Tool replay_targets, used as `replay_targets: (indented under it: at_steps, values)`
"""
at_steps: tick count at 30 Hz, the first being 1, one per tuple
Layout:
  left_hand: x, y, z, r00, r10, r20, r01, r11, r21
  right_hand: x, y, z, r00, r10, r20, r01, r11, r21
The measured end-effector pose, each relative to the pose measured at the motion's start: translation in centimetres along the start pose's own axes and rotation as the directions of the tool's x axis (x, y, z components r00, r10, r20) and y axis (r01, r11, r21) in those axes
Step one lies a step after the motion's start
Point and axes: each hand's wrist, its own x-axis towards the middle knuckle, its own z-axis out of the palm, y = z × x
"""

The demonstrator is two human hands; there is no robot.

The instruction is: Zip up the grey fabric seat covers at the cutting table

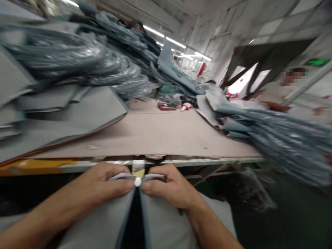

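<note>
Both hands are at the table's front edge, one on each side of a small white piece with a yellow patch above it. My left hand pinches the folded upper edge of a grey-blue cloth between thumb and fingers. On the other side, my right hand pinches the matching edge of the cloth. Below the white piece the cloth parts in a dark, narrow V-shaped gap. The cloth hangs down from both hands toward the bottom of the view.
A pale table stretches ahead. Grey panels and plastic-wrapped blue-grey bundles are piled at left. Another bundle hangs over the right edge. Small red-and-white items lie at the back. A person is at far right.
</note>
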Motion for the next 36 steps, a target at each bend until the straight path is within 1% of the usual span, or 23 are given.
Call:
replay_targets:
  at_steps: [1,2,4,6,9,18,23,36]
  values:
    - [-0.94,-0.21,-0.61,0.997,-0.069,0.016,0.069,0.997,-0.017,-0.09,0.38,-0.19,0.999,0.021,0.025,-0.022,1.000,0.017]
    - [-1.51,-0.30,-0.91,0.993,-0.111,0.030,0.112,0.993,-0.047,-0.17,0.69,-0.37,0.999,0.030,0.035,-0.031,0.999,0.025]
    - [-1.82,-0.26,-0.87,0.990,-0.138,0.033,0.141,0.985,-0.098,-0.38,0.88,-0.55,0.997,0.048,0.055,-0.049,0.999,0.016]
    - [-1.62,-0.09,-0.49,0.990,-0.136,0.026,0.138,0.984,-0.117,-0.60,0.69,-0.50,0.997,0.060,0.058,-0.060,0.998,0.002]
    - [-1.38,0.05,-0.20,0.990,-0.127,0.061,0.135,0.979,-0.152,-0.72,0.47,-0.37,0.995,0.088,0.042,-0.087,0.996,-0.024]
    - [-1.42,0.08,-0.52,0.991,-0.066,0.118,0.088,0.977,-0.194,-0.56,0.45,-0.46,0.993,0.101,0.067,-0.101,0.995,0.002]
    - [-1.50,-0.03,-0.60,0.992,-0.063,0.113,0.084,0.978,-0.193,-0.60,0.42,-0.44,0.994,0.075,0.074,-0.076,0.997,0.007]
    - [-1.43,-0.29,-0.41,0.991,-0.047,0.123,0.069,0.981,-0.180,-0.52,0.19,-0.29,0.995,0.063,0.075,-0.062,0.998,-0.008]
